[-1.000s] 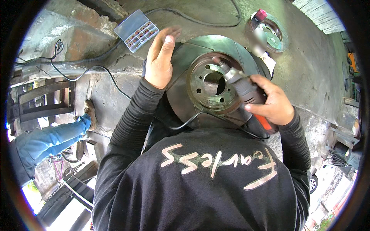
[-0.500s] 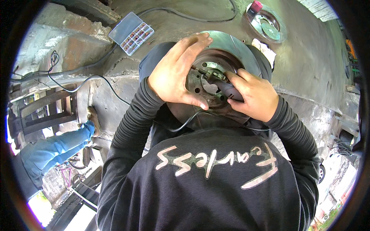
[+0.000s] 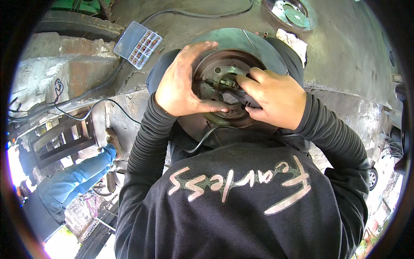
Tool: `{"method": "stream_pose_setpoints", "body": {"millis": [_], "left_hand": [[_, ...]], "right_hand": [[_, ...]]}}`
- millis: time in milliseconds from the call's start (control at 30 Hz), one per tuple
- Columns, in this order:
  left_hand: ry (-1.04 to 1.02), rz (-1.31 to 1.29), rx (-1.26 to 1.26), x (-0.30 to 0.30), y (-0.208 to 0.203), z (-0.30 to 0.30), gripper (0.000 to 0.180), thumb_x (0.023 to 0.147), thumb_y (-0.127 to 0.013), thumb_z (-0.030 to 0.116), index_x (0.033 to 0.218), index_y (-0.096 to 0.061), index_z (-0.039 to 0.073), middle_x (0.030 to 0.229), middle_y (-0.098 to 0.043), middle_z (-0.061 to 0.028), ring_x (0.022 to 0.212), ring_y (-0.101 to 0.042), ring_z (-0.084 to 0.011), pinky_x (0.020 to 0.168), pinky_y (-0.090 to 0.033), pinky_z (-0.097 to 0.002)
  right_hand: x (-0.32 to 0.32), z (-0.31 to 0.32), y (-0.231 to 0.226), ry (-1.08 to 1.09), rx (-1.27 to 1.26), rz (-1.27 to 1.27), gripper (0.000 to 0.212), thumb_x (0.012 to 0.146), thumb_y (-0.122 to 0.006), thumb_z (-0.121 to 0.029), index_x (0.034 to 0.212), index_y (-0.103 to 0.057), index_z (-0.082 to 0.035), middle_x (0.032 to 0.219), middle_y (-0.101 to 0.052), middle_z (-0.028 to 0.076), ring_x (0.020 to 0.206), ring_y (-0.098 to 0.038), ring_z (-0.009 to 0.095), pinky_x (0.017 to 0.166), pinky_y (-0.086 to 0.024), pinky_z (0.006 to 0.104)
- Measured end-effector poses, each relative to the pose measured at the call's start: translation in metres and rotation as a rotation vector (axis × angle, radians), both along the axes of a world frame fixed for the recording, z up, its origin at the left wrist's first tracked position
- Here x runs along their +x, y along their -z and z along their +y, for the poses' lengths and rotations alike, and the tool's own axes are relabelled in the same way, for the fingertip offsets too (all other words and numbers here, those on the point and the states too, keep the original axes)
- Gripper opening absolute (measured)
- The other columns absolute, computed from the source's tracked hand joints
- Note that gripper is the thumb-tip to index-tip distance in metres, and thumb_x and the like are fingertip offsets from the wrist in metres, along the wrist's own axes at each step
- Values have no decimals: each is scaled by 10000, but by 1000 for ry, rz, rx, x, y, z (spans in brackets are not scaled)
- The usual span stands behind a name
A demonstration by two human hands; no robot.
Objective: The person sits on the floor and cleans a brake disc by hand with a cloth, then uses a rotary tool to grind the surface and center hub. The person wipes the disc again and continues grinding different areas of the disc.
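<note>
A brake disc (image 3: 230, 39) rests on my lap, its outer ring smooth and grey-green, its raised centre rusty and drilled with holes. My left hand (image 3: 179, 84) is open at the disc's left side, thumb and fingers spread wide around the centre part. My right hand (image 3: 278, 97) is closed around a dark handheld rotary tool (image 3: 249, 100). The tool's nose lies over the middle of the disc and points left, towards the inner wall of the centre. My palm and fingers hide most of its body. Whether its tip touches the metal, I cannot tell.
A clear compartment box (image 3: 144, 48) of small bits lies beyond my left hand. Another disc (image 3: 297, 17) and a crumpled white cloth (image 3: 293, 43) are at the far right. A black cable (image 3: 211, 134) loops below the disc. Someone in jeans (image 3: 77, 175) is at the left.
The view has shifted a little. My right hand has rolled further over the rotary tool and covers more of it. My left hand stays spread at the disc.
</note>
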State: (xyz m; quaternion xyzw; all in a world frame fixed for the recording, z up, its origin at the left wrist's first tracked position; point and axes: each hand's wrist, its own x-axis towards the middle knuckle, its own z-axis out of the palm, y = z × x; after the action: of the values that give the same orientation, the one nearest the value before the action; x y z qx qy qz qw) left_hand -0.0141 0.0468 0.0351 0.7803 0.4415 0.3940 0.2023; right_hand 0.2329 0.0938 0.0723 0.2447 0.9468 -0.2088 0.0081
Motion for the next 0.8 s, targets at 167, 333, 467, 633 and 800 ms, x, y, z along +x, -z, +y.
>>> {"method": "stream_pose_setpoints", "body": {"millis": [167, 333, 467, 633, 800], "left_hand": [[-5, -19, 16, 0, 1, 1, 1100, 452, -959, 379, 1350, -435, 22, 1307, -569, -133, 1188, -555, -347, 1030, -433, -438], [-7, -23, 24, -1, 4, 0, 1112, 445, -964, 390, 1349, -428, 28, 1309, -576, -131, 1183, -562, -341, 1023, -440, -445], [3, -29, 37, -2, 5, 0, 1123, 458, -963, 396, 1362, -407, 29, 1310, -577, -133, 1184, -564, -344, 1023, -442, -448], [12, -27, 40, -2, 6, 0, 1139, 465, -964, 390, 1377, -383, 29, 1306, -576, -144, 1183, -565, -349, 1020, -446, -450], [14, -11, 41, -2, 5, 0, 1144, 461, -967, 371, 1379, -376, 28, 1299, -578, -157, 1187, -565, -345, 1021, -447, -449]], "right_hand": [[3, 0, 2, -52, -2, 30, 566, 720, -734, -210, 1224, -541, -38, 1006, -560, 130, 873, -642, 313, 718, -545, 401], [1, 2, 3, -23, 2, 29, 587, 704, -742, -203, 1228, -536, -36, 1007, -560, 137, 876, -641, 323, 713, -547, 409], [4, 0, 6, -60, -33, 65, 580, 713, -737, -203, 1232, -536, -41, 1014, -560, 134, 880, -639, 325, 726, -546, 412], [0, 4, 1, -11, -36, -18, 574, 726, -732, -204, 1241, -532, -45, 1025, -558, 138, 888, -637, 332, 748, -540, 413], [4, 1, 5, -44, -43, 42, 585, 727, -735, -197, 1253, -525, -48, 1031, -559, 140, 899, -635, 329, 755, -537, 417]]}}
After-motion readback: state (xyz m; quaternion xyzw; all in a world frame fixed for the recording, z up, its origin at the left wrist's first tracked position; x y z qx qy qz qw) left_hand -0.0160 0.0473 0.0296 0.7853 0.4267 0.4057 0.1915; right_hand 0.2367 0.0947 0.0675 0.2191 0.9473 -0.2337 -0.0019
